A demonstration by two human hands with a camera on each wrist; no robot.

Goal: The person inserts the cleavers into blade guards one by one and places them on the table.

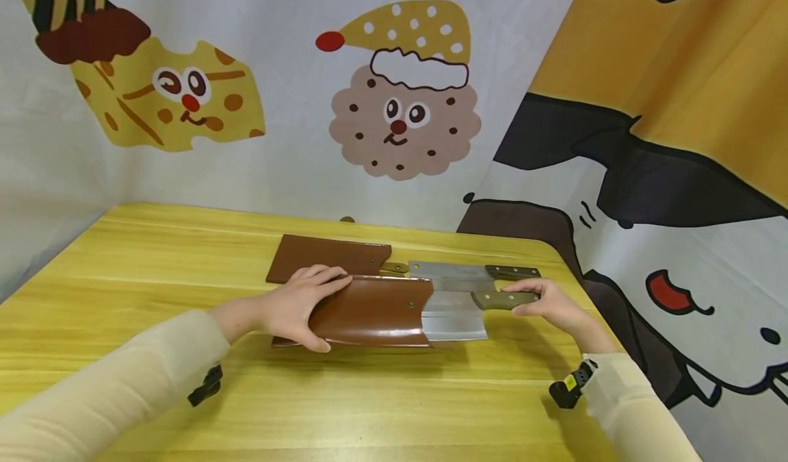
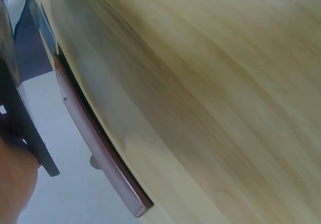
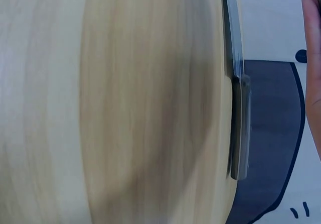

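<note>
My spread left hand (image 1: 299, 308) grips the sheath (image 1: 372, 311); my right hand (image 1: 554, 304) pinches the cleaver handle (image 1: 498, 300). I'd slide it straight.

Behind a yellow wood-grained worktop (image 1: 382, 407) hangs a softly creased white fabric backdrop (image 1: 295, 174), printed with a smiling cheese wedge (image 1: 169, 116), a round biscuit face (image 1: 405, 133) in a polka-dot cap (image 1: 409, 31), and, rightward, a large cartoon figure (image 1: 708, 188) in orange, black and white.
</note>
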